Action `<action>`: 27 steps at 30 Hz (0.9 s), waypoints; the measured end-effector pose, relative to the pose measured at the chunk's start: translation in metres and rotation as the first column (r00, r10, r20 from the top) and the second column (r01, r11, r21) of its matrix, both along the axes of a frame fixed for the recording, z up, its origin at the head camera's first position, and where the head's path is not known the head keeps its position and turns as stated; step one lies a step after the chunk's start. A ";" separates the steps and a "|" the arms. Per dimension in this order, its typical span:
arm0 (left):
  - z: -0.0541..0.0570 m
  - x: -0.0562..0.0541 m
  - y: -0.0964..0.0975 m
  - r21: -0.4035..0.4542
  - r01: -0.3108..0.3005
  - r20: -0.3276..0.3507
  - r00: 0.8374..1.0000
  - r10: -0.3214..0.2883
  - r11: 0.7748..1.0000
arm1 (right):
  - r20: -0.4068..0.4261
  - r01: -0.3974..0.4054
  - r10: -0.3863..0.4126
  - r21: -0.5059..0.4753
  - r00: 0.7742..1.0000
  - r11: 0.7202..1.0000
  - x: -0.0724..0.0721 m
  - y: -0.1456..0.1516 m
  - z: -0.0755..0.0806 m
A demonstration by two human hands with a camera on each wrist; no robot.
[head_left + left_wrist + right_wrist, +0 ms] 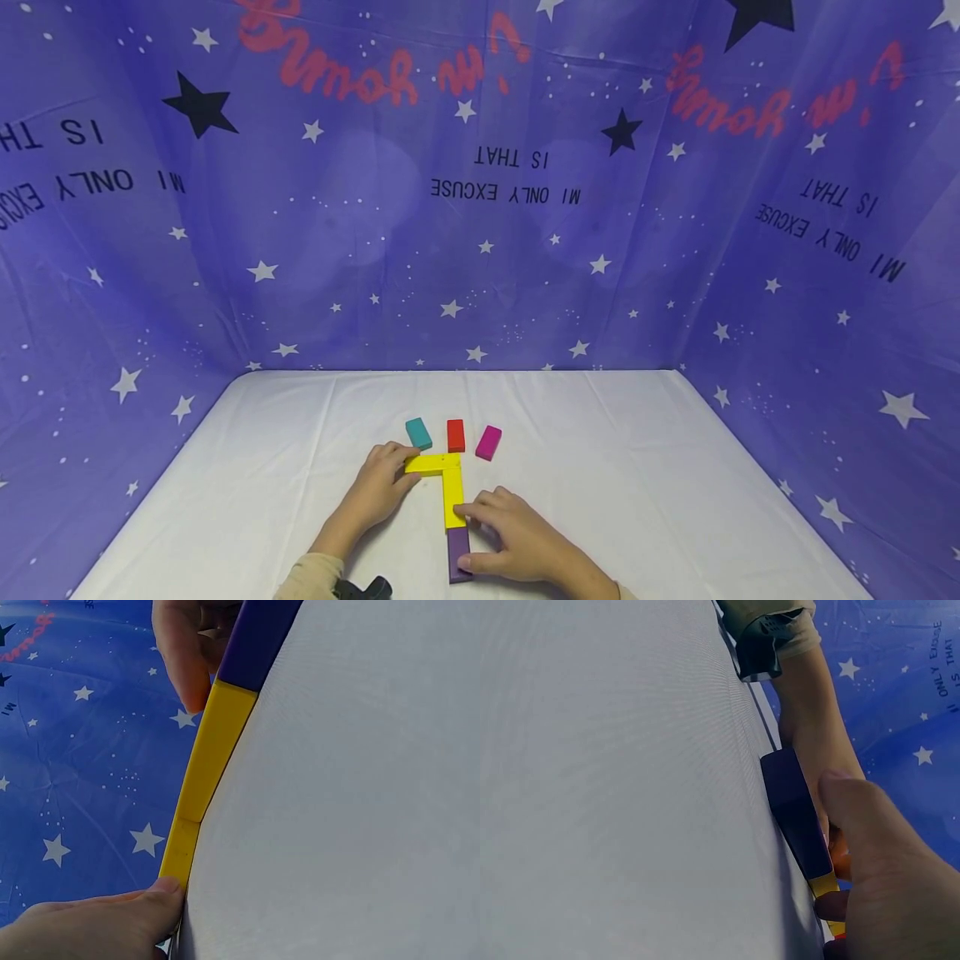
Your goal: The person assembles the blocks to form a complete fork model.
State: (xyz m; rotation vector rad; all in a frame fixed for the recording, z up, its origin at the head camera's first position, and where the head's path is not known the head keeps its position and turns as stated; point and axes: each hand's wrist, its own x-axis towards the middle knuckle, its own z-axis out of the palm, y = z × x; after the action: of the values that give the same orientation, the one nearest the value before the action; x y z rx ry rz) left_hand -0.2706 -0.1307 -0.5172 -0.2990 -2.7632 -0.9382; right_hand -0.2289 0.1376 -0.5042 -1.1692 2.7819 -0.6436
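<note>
Two yellow blocks meet in a corner on the white table: one lies crosswise [429, 465], the other lengthwise [453, 492]. A purple block [457, 546] continues the lengthwise line toward the person, end against end. My left hand [377, 489] pinches the left end of the crosswise yellow block between thumb and fingers. From the right, my right hand [525, 537] reaches to the line, its index finger on the lengthwise yellow block and its thumb on the purple one. In the left wrist view the left thumb [166, 889] lies on the yellow end.
Just beyond the yellow corner lie a teal block [418, 433], a red block [456, 436] and a magenta block [488, 443], spaced apart. Purple star-printed cloth [480, 283] walls the white table [637, 467] at the back and sides. A black strap [367, 589] sits at the left wrist.
</note>
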 end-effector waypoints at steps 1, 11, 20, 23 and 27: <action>0.000 0.000 0.000 0.000 0.001 0.004 1.000 -0.001 1.000 | 0.000 0.001 -0.001 0.003 1.000 1.000 0.000 0.000 0.000; 0.000 -0.003 0.006 0.047 0.041 -0.013 0.999 -0.040 0.998 | 0.013 0.002 -0.002 0.006 1.000 1.000 0.000 0.001 0.001; -0.001 -0.006 0.013 0.061 0.059 -0.005 0.998 -0.059 0.996 | 0.020 0.020 -0.020 0.024 1.000 1.000 -0.001 0.000 0.000; 0.000 -0.005 0.015 0.066 0.064 0.000 0.998 -0.064 0.996 | 0.014 0.020 -0.020 0.024 1.000 1.000 -0.001 0.000 -0.001; 0.000 -0.004 0.018 0.066 0.067 -0.006 0.998 -0.067 0.996 | 0.025 0.024 -0.025 0.025 0.999 0.999 -0.001 -0.001 -0.001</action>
State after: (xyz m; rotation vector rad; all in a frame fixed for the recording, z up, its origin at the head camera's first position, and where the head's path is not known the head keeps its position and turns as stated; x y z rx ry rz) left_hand -0.2750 -0.1128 -0.5176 -0.3846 -2.7278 -1.0422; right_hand -0.2301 0.1371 -0.5052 -1.1160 2.7793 -0.6197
